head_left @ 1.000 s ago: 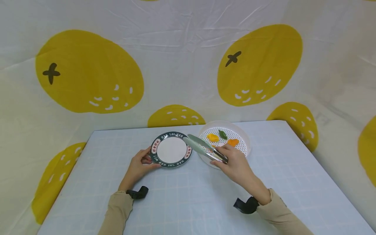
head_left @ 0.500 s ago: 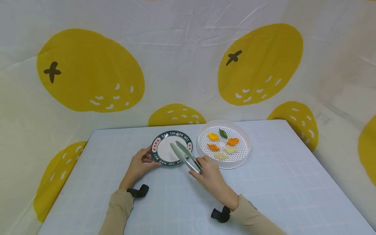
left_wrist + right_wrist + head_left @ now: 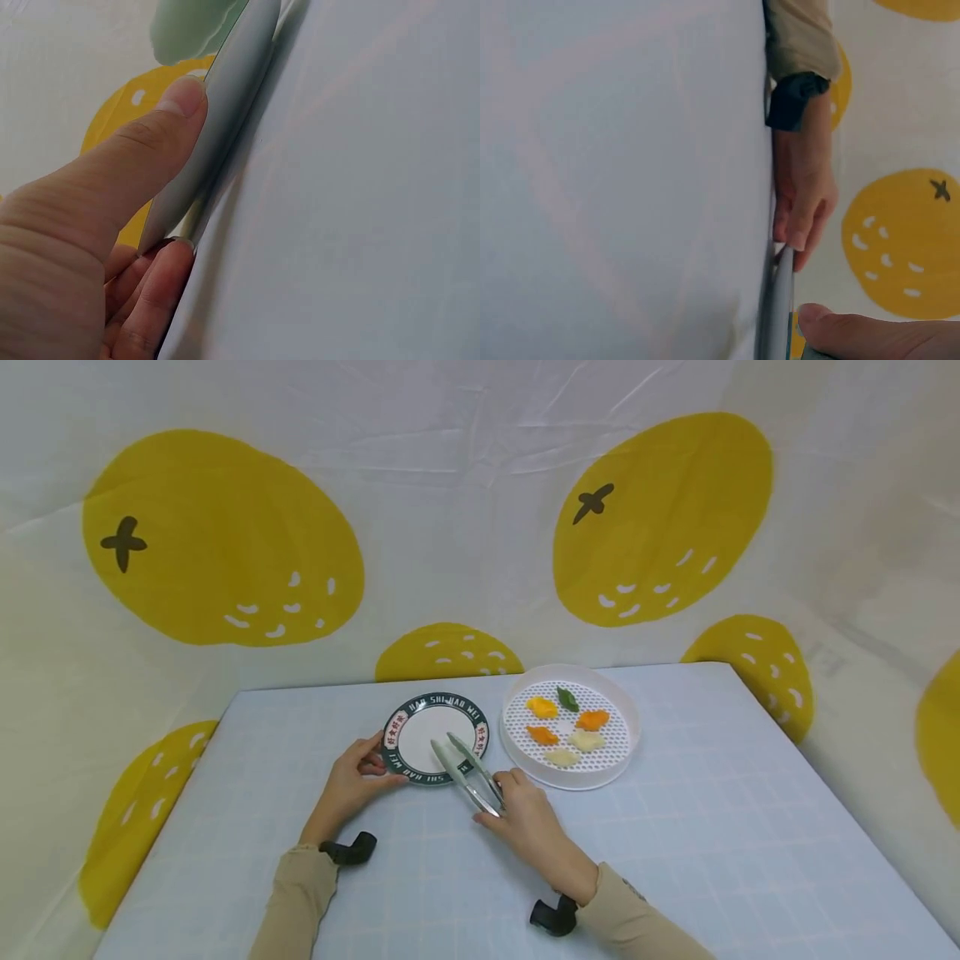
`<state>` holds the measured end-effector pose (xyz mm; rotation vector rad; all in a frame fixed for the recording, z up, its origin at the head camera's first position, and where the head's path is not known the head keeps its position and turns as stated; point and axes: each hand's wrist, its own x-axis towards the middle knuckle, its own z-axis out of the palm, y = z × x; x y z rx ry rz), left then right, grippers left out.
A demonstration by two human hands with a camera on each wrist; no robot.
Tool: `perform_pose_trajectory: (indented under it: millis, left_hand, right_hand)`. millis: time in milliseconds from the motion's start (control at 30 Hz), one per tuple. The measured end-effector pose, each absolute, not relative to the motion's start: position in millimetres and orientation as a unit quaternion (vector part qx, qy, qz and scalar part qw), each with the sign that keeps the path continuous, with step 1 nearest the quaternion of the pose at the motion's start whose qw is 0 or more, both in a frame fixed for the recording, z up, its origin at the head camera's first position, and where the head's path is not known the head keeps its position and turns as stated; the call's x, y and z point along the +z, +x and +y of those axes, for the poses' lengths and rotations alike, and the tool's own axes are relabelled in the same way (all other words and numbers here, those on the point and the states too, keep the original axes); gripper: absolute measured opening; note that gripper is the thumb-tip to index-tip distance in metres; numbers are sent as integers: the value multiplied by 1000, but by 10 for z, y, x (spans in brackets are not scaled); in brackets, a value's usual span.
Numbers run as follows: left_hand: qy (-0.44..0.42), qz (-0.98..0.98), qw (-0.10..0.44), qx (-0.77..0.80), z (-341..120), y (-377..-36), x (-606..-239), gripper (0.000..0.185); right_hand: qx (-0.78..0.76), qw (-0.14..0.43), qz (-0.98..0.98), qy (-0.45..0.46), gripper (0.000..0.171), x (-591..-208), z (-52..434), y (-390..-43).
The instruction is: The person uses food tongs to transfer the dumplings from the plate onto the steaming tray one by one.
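A round plate (image 3: 422,742) with a dark green lettered rim lies on the pale blue table (image 3: 675,860). My left hand (image 3: 352,781) pinches the plate's near-left rim (image 3: 225,120), thumb on top and fingers below. My right hand (image 3: 525,814) grips metal tongs (image 3: 465,768) by their handle end; the pale green tips lie apart over the plate's near-right part, with nothing between them. A white perforated steamer tray (image 3: 622,760) stands right of the plate with several dumplings in it, orange (image 3: 592,720), yellow (image 3: 542,707), green (image 3: 567,698) and pale (image 3: 587,741).
A cloth backdrop (image 3: 450,510) printed with large yellow oranges hangs behind and beside the table. Black wrist-camera mounts (image 3: 352,850) sit on both forearms. In the right wrist view the left hand (image 3: 802,187) holds the plate's edge (image 3: 780,315).
My right hand has carried the tongs leftward from above the steamer tray to over the plate. The tray's dumplings are now all uncovered. The left hand has stayed on the plate.
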<state>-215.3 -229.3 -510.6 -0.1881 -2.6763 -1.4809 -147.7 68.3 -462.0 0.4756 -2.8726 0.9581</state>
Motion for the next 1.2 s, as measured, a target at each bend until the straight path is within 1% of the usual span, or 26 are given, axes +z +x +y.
perform_pose_trajectory:
  millis: [100,233,433,533,667,767,867,1067,1200]
  left_hand:
    - [-64,-873,44,-482,-2297,-2166,-5110,98]
    - [-62,-872,45,-484,-2274,-2181,-5129,99]
    - [-57,-870,44,-487,-2253,-2179,-5128,99]
    - [-69,-867,46,-491,-2254,-2181,-5112,98]
    - [-72,-870,44,-486,-2306,-2149,-5096,96]
    - [-65,-874,43,-479,-2356,-2110,-5098,95]
    - [-68,-874,40,-479,-2369,-2099,-5102,94]
    - [-71,-868,38,-491,-2346,-2095,-5116,96]
    - [-73,-870,45,-485,-2348,-2094,-5128,96]
  right_hand:
    - [318,21,-935,154,58,-4611,684,-1493]
    - [331,16,-929,163,58,-4634,708,-1500]
    - [357,25,-915,188,53,-4644,751,-1494]
    - [361,20,-913,189,49,-4624,769,-1492]
    - [373,-7,-908,190,45,-4590,757,-1479]
    - [379,-28,-904,197,44,-4570,733,-1469]
    - [372,-34,-906,200,45,-4574,725,-1472]
    - [354,-15,-911,209,42,-4553,761,-1464]
    - [359,24,-910,207,34,-4445,814,-1449]
